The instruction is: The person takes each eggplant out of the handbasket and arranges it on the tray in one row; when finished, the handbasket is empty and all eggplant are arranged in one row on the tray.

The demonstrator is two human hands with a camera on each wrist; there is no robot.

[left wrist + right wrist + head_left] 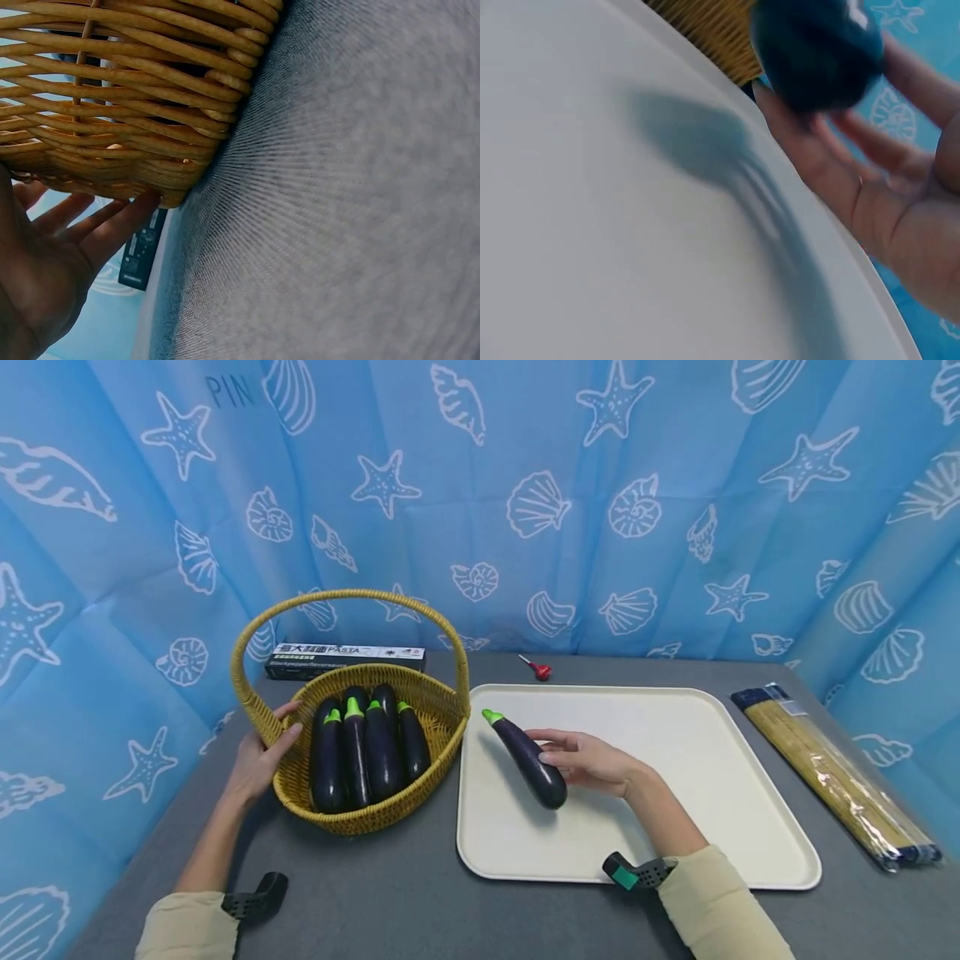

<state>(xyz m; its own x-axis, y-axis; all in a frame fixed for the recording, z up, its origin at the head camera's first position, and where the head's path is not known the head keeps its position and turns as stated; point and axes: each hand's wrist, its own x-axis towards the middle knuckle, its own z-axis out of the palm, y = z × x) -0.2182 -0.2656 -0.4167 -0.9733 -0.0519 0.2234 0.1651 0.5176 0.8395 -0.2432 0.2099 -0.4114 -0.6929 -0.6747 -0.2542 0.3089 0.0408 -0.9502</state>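
Observation:
A dark purple eggplant (528, 762) with a green stem is held in my right hand (588, 762), tilted above the white tray (720, 827). In the right wrist view the eggplant (814, 52) hangs clear of the tray, its shadow below. My left hand (260, 760) grips the left side of the wicker basket (360, 821) by the foot of its handle, thumb over the rim. Its fingers (112, 232) lie against the outside of the weave in the left wrist view. Several more eggplants (384, 752) lie side by side in the basket.
A dark pasta box (345, 660) stands behind the basket. Beyond the tray lies a small red item with a white stick (538, 669). To the right is a clear-wrapped pack of long tan pieces (832, 768). A blue shell-patterned curtain (480, 527) hangs behind the grey table.

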